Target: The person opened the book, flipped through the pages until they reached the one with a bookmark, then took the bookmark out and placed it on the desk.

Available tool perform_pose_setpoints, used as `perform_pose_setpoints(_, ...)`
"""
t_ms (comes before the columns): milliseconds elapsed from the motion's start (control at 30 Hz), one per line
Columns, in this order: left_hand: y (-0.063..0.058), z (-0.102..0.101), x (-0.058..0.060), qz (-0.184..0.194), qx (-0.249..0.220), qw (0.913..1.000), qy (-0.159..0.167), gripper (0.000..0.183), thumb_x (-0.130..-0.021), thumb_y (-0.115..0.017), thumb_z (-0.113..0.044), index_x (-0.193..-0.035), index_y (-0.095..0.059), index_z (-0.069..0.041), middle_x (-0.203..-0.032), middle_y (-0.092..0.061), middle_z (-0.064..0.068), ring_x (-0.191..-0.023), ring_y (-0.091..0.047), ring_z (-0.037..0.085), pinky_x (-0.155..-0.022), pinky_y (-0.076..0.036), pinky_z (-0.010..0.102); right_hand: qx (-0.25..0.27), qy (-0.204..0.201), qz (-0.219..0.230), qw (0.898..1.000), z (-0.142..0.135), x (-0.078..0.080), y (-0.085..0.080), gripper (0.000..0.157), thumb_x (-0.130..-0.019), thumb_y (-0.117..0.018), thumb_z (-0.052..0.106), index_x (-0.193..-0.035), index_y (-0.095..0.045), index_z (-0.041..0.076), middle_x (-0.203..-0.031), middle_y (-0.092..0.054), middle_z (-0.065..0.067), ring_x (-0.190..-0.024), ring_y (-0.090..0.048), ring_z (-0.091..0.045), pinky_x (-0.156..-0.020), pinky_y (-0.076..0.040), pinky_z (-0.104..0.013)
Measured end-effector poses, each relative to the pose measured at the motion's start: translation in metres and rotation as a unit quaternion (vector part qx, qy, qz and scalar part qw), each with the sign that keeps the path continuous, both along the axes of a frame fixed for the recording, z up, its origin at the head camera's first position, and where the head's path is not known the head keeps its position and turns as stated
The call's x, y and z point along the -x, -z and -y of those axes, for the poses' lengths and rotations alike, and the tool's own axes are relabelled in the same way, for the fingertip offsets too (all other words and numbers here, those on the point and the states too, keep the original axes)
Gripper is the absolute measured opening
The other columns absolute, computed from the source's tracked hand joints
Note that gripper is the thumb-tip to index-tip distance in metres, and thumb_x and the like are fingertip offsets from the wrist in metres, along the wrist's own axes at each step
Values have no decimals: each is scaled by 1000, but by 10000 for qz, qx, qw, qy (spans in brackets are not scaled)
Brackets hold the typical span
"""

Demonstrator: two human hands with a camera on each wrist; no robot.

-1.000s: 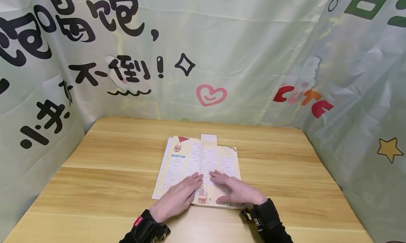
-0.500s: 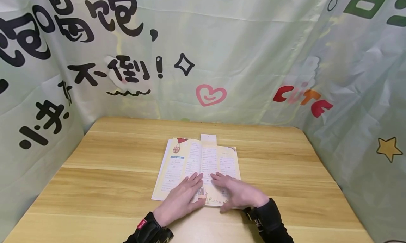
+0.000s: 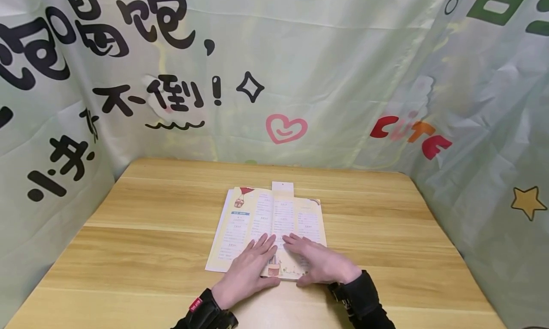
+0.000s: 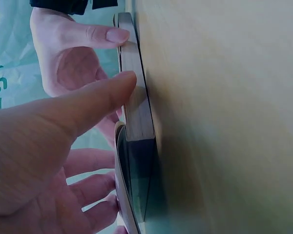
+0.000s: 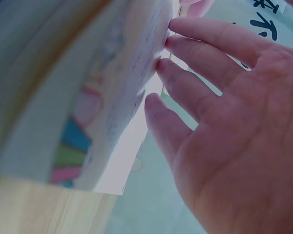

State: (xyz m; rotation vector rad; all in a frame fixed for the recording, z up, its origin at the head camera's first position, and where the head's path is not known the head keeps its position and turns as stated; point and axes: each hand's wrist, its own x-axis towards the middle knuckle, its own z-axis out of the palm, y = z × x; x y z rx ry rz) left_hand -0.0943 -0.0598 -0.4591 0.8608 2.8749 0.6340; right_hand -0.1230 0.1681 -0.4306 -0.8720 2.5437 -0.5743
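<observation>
An open book [image 3: 283, 217] with printed text and small drawings lies on the table, a white card [image 3: 282, 187] sticking out past its top edge. My left hand [image 3: 249, 272] rests on the lower left page, fingers stretched towards the spine. On the lower right page lies my right hand [image 3: 323, 262], its fingertips also near the middle. In the left wrist view, the left thumb [image 4: 105, 100] and right thumb [image 4: 100, 36] touch the book's thick bottom edge [image 4: 137, 105]. The right wrist view shows the right fingertips against a page [image 5: 122, 83].
The book stands on a wooden table [image 3: 163, 252] with rounded far corners. A pale cloth [image 3: 339, 81] with printed characters and pictures hangs behind and along both sides. Black bands wrap both wrists.
My left hand has slid slightly right and its thumb has come out to the book's bottom edge. The right thumb has moved down off the page to that edge too.
</observation>
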Motion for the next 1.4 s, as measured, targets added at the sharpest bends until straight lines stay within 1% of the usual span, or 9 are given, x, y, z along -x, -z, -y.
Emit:
perform_pose_setpoints(100, -1, -1, 0, 17, -17, 10000, -9, 71, -86, -77, -42, -142, -56, -2, -159, -43, 14, -150, -37, 32, -123, -33, 53, -22, -8, -39, 10000, 0, 0, -1, 88, -73, -87, 21, -150, -47, 7, -164, -35, -9, -152, -33, -33, -121, -33, -57)
perform_pose_setpoints(333, 0, -2, 0, 45, 25, 10000, -17, 66, -87, -75, -43, -140, -59, -7, -160, -42, 13, -151, -36, 34, -123, -33, 55, 32, -87, -77, 9999, -3, 0, -2, 79, -73, -87, 22, -144, -55, 7, -162, -39, -7, -152, -35, -32, -122, -33, -57)
perform_pose_setpoints(500, 0, -2, 0, -38, 1, 10000, 19, 63, -86, -75, -42, -138, -62, -9, -158, -44, 14, -149, -38, 36, -122, -34, 57, 98, -132, 61, 9998, -6, 1, -3, 74, -74, -85, 22, -141, -58, 9, -162, -39, -6, -152, -33, -33, -123, -30, -58)
perform_pose_setpoints(667, 0, -2, 0, 28, -21, 10000, -13, 62, -86, -75, -42, -138, -62, -11, -159, -44, 13, -150, -37, 35, -123, -33, 56, 175, -86, 257, 9995, -10, 3, -6, 70, -75, -83, 18, -140, -59, 7, -160, -42, -7, -151, -35, -35, -123, -29, -59)
perform_pose_setpoints(1000, 0, -2, 0, 128, -90, 9999, -55, 63, -86, -74, -43, -139, -62, -11, -159, -42, 13, -151, -36, 35, -122, -33, 57, 64, -208, 348, 9992, -19, 3, -15, 61, -77, -78, 13, -136, -62, 8, -154, -50, -11, -147, -41, -38, -121, -30, -63)
perform_pose_setpoints(1067, 0, -1, 0, 137, -112, 9998, -57, 63, -87, -74, -44, -138, -62, -11, -159, -42, 13, -151, -36, 36, -122, -33, 57, 94, -193, 423, 9989, -22, 3, -17, 59, -77, -77, 13, -134, -63, 8, -152, -52, -11, -146, -42, -39, -120, -30, -64)
perform_pose_setpoints(1167, 0, -1, 0, 182, -144, 9997, -55, 62, -87, -73, -44, -139, -62, -11, -160, -41, 13, -151, -35, 35, -123, -32, 57, 265, -115, 592, 9978, -25, 3, -19, 54, -78, -76, 13, -131, -65, 6, -150, -54, -14, -144, -42, -44, -120, -27, -67)
perform_pose_setpoints(1267, 0, -1, 0, 216, -174, 9996, -45, 62, -87, -73, -43, -138, -62, -10, -160, -42, 13, -151, -35, 35, -122, -32, 57, 464, 58, 773, 9959, -29, 2, -20, 50, -79, -75, 11, -128, -68, 5, -148, -56, -15, -145, -38, -50, -119, -24, -71)
perform_pose_setpoints(1400, -1, -1, -1, 249, -199, 9995, -29, 61, -87, -74, -42, -138, -62, -10, -160, -42, 13, -151, -35, 35, -122, -33, 57, 605, 166, 830, 9946, -33, 3, -21, 45, -79, -72, 8, -124, -71, 4, -144, -59, -17, -145, -34, -54, -119, -22, -71)
